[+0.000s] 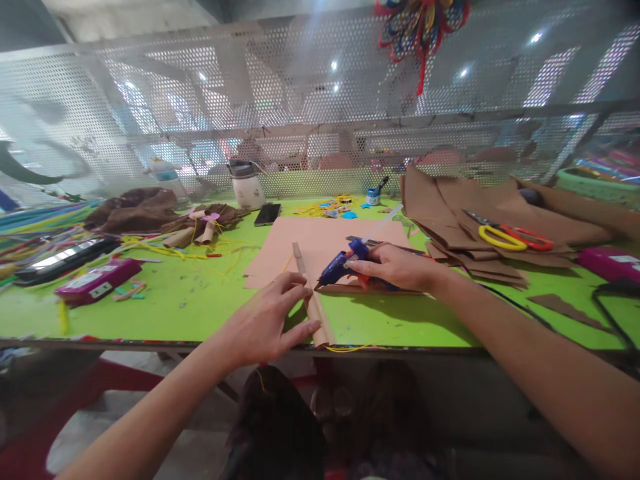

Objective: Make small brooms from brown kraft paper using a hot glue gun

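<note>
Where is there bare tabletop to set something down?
Bare green tabletop shows between the left purple box and left hand; another patch, partly shadowed, lies between the paper strip and right forearm. Back left, brown material crowds it; back right, brown paper and scissors.

The table (165, 317) has a smooth, faintly shiny top. At its near edge the folded strip (317, 319) looks like matt paper; the glue gun (334, 269) is smooth plastic. Toward the right edge—a matt, papery brown pile (450, 207). Along the far edge—a perforated, metallic-looking screen (300, 87).
</note>
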`<state>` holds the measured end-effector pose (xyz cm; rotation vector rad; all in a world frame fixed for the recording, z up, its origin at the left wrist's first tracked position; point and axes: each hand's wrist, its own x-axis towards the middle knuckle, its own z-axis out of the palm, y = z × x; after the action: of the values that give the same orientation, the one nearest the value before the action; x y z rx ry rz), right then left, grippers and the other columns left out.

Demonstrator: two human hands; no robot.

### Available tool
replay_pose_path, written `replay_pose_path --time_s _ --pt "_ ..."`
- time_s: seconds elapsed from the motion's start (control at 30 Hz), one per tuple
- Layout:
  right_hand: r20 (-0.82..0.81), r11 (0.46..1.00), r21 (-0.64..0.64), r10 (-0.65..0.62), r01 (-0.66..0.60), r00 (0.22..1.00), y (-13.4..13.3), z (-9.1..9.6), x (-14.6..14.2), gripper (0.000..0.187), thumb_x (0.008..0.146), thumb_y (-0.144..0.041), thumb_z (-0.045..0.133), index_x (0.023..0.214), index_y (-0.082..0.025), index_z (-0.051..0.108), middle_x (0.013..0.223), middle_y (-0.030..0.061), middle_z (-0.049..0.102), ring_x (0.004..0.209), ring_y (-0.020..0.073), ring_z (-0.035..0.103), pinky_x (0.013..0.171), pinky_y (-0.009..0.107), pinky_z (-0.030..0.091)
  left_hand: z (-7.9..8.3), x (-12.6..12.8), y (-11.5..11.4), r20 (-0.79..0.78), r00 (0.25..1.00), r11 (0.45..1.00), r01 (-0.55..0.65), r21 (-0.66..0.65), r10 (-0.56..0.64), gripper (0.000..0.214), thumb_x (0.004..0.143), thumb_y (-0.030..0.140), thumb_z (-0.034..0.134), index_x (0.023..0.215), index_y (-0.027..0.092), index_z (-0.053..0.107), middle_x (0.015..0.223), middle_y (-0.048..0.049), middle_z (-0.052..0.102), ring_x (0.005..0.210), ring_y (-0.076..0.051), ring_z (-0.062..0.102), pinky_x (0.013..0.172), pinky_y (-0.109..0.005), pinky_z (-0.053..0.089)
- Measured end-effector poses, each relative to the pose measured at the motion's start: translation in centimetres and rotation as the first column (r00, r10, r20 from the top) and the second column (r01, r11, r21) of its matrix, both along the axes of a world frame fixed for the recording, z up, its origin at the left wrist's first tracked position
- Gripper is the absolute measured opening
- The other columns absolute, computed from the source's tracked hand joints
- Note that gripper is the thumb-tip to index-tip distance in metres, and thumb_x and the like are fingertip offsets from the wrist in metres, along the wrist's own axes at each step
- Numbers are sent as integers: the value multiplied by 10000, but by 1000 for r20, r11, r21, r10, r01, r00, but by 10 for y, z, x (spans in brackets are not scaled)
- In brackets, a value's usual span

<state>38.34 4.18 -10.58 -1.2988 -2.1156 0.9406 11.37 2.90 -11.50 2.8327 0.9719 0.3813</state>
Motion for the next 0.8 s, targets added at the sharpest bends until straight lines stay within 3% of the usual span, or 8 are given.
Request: replay_pose_path --time_s 0.17,0.37,0.8 --pt "32 999 -40 21 -20 999 -5 5 3 529 876 -578 463 625 -139 618 656 47 619 570 118 517 564 244 389 1 1 1 5 1000 1000 3 -3 -3 414 887 464 480 1160 165 566 1265 -145 462 1175 -272 484 1012 -401 410" --pt "-41 992 -104 68 -72 997 -12 8 6 491 851 -578 492 639 -147 593 687 42 621 577 115 509 565 250 387 1 0 0 10 1000 1000 3 -13 -2 419 883 467 483 1154 161 572 1252 -146 467 1161 -273 493 1006 -405 414" --pt "84 984 -80 169 -162 982 -16 16 19 491 829 -605 508 786 -134 639 649 17 587 570 119 479 525 242 344 0 0 1 19 1000 1000 12 -4 -12 404 884 465 491 1152 172 567 1260 -140 469 1155 -270 495 1007 -411 414"
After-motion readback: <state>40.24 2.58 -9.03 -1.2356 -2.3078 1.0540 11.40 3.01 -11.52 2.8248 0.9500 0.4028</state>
